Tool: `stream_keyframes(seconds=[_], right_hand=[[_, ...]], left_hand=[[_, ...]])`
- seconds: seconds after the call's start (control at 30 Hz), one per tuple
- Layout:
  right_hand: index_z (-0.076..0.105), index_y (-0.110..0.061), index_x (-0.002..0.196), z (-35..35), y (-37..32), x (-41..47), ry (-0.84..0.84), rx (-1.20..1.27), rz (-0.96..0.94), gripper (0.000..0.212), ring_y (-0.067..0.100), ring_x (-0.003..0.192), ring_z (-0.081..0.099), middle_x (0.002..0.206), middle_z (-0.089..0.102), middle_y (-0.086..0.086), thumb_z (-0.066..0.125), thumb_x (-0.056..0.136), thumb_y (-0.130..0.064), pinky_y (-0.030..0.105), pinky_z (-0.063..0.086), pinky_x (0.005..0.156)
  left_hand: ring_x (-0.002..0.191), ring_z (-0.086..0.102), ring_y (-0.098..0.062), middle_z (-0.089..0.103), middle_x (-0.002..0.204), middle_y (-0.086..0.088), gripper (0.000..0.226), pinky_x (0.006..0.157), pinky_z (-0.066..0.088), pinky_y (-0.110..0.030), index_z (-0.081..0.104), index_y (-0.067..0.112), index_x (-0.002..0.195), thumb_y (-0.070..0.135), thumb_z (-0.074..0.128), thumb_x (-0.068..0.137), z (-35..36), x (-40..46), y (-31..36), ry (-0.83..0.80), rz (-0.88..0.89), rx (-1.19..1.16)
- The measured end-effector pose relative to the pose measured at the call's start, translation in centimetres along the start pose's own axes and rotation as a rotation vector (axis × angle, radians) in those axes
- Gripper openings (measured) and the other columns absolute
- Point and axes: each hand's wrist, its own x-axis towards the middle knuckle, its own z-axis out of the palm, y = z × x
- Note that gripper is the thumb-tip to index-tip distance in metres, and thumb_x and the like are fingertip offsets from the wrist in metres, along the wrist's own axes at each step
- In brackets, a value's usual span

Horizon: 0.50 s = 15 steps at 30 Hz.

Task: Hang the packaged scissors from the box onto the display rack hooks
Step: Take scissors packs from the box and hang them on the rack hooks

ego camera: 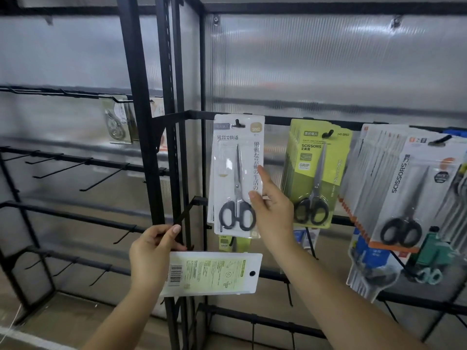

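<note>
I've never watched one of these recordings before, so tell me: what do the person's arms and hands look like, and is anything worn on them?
Both are bare. The left hand and right hand wear no gloves, rings or watch, and no sleeves cover either forearm in view. The fingernails are short and unpainted.

Left hand grips a scissors pack; right hand touches a hung white pack

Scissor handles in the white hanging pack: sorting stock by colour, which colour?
Black handles, clearest in the head view.
</note>
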Motion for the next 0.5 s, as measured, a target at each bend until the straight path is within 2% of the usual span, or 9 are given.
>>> stream_keyframes(seconds=[0.03, 0.07, 0.17, 0.27, 0.37, 0.47, 0.5], right_hand=[[0.035, -0.053, 0.127, 0.0, 0.2, -0.2, -0.021, -0.038, 0.004, 0.062, 0.020, 0.072, 0.061, 0.098, 0.068, 0.013, 0.053, 0.092, -0.005, 0.031, 0.052, 0.077], [0.033, -0.054, 0.126, 0.0, 0.4, -0.5, -0.040, -0.075, 0.005, 0.064, 0.022, 0.081, 0.062, 0.100, 0.067, 0.010, 0.053, 0.092, -0.003, 0.033, 0.052, 0.080], [0.040, -0.047, 0.119, -0.5, 1.2, -2.0, -0.067, -0.083, 0.019, 0.064, 0.007, 0.088, 0.055, 0.099, 0.053, -0.016, 0.051, 0.089, 0.007, 0.018, 0.046, 0.081], [0.054, -0.042, 0.110, -0.9, 1.6, -3.6, -0.088, -0.053, 0.021, 0.044, 0.005, 0.087, 0.055, 0.097, 0.055, -0.007, 0.055, 0.090, -0.003, 0.014, 0.046, 0.078], [0.065, -0.019, 0.106, -1.3, 1.6, -4.6, -0.138, -0.051, 0.089, 0.017, -0.007, 0.084, 0.055, 0.099, 0.058, 0.001, 0.059, 0.090, -0.016, 0.008, 0.044, 0.073], [0.061, -0.018, 0.111, -1.8, 1.2, -5.7, -0.304, -0.002, 0.220, 0.024, 0.000, 0.085, 0.061, 0.103, 0.065, -0.001, 0.062, 0.087, -0.024, 0.017, 0.052, 0.073], [0.059, -0.020, 0.112, -2.1, 0.9, -5.9, -0.334, 0.041, 0.284, 0.024, 0.002, 0.079, 0.063, 0.102, 0.067, -0.001, 0.062, 0.088, -0.022, 0.020, 0.054, 0.070]], left_hand=[[0.063, 0.062, -0.011, 0.067, 0.059, -0.004, 0.009, 0.062, 0.038, -0.020, 0.064, 0.013, 0.091, 0.021, 0.061, 0.089, -0.3, 0.0, 0.0, 0.005, -0.001, 0.000], [0.062, 0.062, -0.012, 0.066, 0.057, -0.003, 0.009, 0.062, 0.038, -0.021, 0.064, 0.013, 0.090, 0.021, 0.061, 0.089, -0.7, 0.0, 0.0, 0.016, -0.003, -0.004], [0.062, 0.061, -0.014, 0.066, 0.053, 0.004, 0.008, 0.061, 0.040, -0.025, 0.063, 0.016, 0.084, 0.021, 0.060, 0.089, -1.8, 0.2, 0.2, 0.069, -0.029, -0.036], [0.055, 0.058, -0.013, 0.064, 0.054, 0.002, 0.017, 0.055, 0.038, -0.027, 0.063, 0.009, 0.087, 0.025, 0.059, 0.090, -2.6, 0.5, 0.1, 0.139, -0.135, -0.099], [0.046, 0.057, -0.011, 0.063, 0.052, 0.003, 0.022, 0.051, 0.038, -0.028, 0.062, 0.004, 0.091, 0.026, 0.059, 0.091, -2.5, 0.4, -0.1, 0.169, -0.254, -0.179], [0.054, 0.055, -0.016, 0.063, 0.049, 0.004, 0.021, 0.052, 0.040, -0.028, 0.061, 0.009, 0.082, 0.028, 0.059, 0.090, -1.6, -0.1, -0.4, 0.151, -0.345, -0.269], [0.052, 0.056, -0.015, 0.062, 0.046, 0.007, 0.020, 0.053, 0.042, -0.028, 0.061, 0.011, 0.078, 0.028, 0.060, 0.090, -1.2, -0.3, -0.5, 0.149, -0.366, -0.299]])
